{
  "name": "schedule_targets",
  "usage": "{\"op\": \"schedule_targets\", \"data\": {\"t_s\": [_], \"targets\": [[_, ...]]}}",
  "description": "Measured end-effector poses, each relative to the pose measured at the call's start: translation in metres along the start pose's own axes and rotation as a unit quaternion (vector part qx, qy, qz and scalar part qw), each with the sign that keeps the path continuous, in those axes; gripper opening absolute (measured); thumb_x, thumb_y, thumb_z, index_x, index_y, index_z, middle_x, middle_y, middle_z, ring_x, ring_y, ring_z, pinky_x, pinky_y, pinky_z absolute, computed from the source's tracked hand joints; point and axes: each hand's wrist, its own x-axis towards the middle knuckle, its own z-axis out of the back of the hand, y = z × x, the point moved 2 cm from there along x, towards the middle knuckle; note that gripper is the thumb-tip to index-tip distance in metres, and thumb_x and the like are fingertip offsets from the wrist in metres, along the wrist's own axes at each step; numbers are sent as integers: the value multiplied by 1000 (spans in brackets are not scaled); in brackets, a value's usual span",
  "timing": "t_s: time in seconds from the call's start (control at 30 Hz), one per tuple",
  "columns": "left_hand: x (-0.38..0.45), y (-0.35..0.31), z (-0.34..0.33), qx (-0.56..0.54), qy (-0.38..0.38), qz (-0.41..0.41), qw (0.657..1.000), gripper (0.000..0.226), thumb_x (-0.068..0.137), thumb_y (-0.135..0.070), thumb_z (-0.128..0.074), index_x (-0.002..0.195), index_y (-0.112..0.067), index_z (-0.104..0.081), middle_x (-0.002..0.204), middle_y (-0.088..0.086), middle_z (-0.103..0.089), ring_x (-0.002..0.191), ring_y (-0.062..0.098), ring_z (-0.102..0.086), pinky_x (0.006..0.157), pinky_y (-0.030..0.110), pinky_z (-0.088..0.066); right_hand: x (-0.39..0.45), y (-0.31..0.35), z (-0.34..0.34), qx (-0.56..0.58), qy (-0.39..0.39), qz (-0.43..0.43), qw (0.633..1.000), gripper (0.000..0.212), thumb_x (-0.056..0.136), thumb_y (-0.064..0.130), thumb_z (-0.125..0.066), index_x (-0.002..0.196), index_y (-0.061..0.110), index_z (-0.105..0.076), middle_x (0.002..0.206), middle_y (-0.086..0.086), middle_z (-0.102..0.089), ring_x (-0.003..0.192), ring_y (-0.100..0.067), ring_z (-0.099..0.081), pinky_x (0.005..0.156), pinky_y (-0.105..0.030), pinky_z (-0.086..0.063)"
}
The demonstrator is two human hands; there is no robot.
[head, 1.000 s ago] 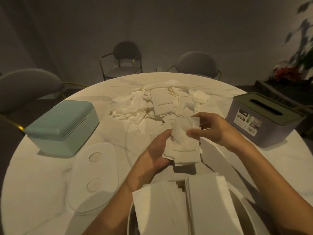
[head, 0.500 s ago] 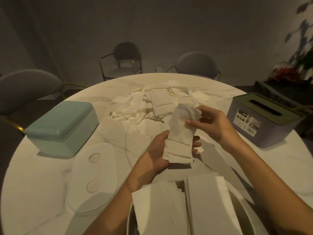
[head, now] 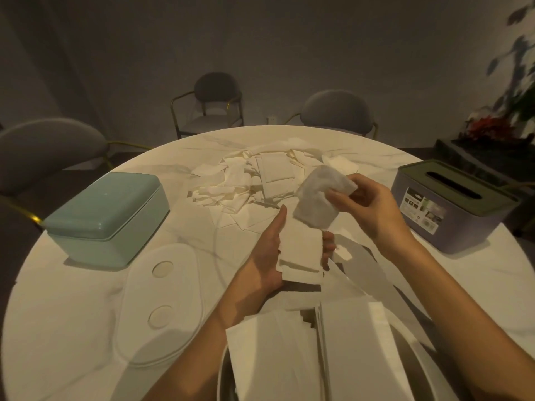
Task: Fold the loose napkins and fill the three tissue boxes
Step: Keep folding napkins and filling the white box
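My left hand [head: 267,257] grips a small stack of folded white napkins [head: 301,251] above the table's middle. My right hand [head: 367,209] pinches the top napkin [head: 317,199] by its far corner and lifts it up and back off the stack. A heap of loose napkins [head: 254,185] lies beyond on the round white table [head: 72,314]. A teal tissue box [head: 107,218] with its lid shut stands at the left. A purple box with a dark slotted lid [head: 451,204] stands at the right. A white open box [head: 405,337] at the near edge holds folded napkins [head: 318,357].
A white oval lid [head: 159,302] with two round dimples lies flat on the table left of my left forearm. Grey chairs [head: 337,111] stand round the far side and the left. A plant with red flowers [head: 489,128] is at the right.
My right hand has raised the top napkin's far end, curling it up and back from the stack. My left hand has kept hold of the stack and shifted slightly nearer.
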Motion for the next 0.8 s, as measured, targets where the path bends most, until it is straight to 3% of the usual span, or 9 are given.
{"op": "schedule_targets", "data": {"t_s": [0.07,0.13,0.23,0.3,0.37,0.47,0.6,0.7,0.8], "targets": [[2,0,3,-11,-13,-16,1000,80,104,-66,-31,105,-3,-80,102,20,-71,87,35,-68,82,46,-51,-3,10,5,84,50,-29,995,27,90,27,-72,116,20,-69,106,3,-75,99,-10,-71,85,-22,-57],[4,-2,2,-20,-3,-26,999,69,105,-61,-37,122,-4,-74,111,22,-70,94,39,-69,84,49,-56,-7,16,2,141,113,-68,981,36,86,24,-73,121,17,-68,108,-1,-76,101,-14,-72,85,-27,-59],[3,-3,-1,-36,6,-34,999,69,104,-62,-38,130,-6,-69,110,21,-70,92,38,-70,76,48,-61,-6,6,-11,13,134,-74,988,38,75,37,-79,109,21,-71,95,7,-76,91,-10,-72,74,-23,-58],[0,-4,-4,-31,10,-32,999,77,98,-72,-38,120,-9,-77,112,21,-72,93,38,-72,82,50,-60,-5,-6,-18,-110,123,-35,986,35,74,46,-80,103,27,-72,92,13,-73,88,-4,-69,69,-18,-57],[-3,-7,-6,-11,0,-49,999,78,95,-77,-40,126,-13,-74,122,18,-69,103,37,-70,90,50,-57,-5,-12,-21,-167,105,8,980,35,73,50,-79,101,32,-70,96,19,-69,88,4,-64,66,-10,-51],[-6,-10,-6,51,-35,-67,996,77,94,-78,-39,135,-19,-68,124,14,-71,109,34,-70,92,47,-57,-4,-13,-20,-181,79,27,980,50,67,61,-74,107,35,-65,104,24,-63,90,4,-61,65,-7,-47],[-12,-12,-11,134,-24,-63,989,77,93,-81,-32,119,-24,-77,116,16,-74,100,34,-73,86,45,-60,-2,-15,-22,-190,104,15,976,61,65,69,-70,119,43,-57,108,34,-56,96,12,-57,71,-4,-44],[-11,-11,-11,144,9,-28,989,85,90,-85,-34,127,-19,-70,108,19,-71,88,33,-69,77,43,-58,1,-19,-20,-172,127,0,977,64,64,72,-70,118,41,-61,108,23,-66,97,0,-65,79,-15,-53],[-11,-14,-6,137,-4,-36,990,78,88,-84,-37,107,-23,-82,103,15,-73,88,31,-66,80,41,-55,2,-23,-16,-164,122,14,979,47,75,59,-76,115,37,-67,102,16,-73,92,-5,-69,80,-26,-59]]}}
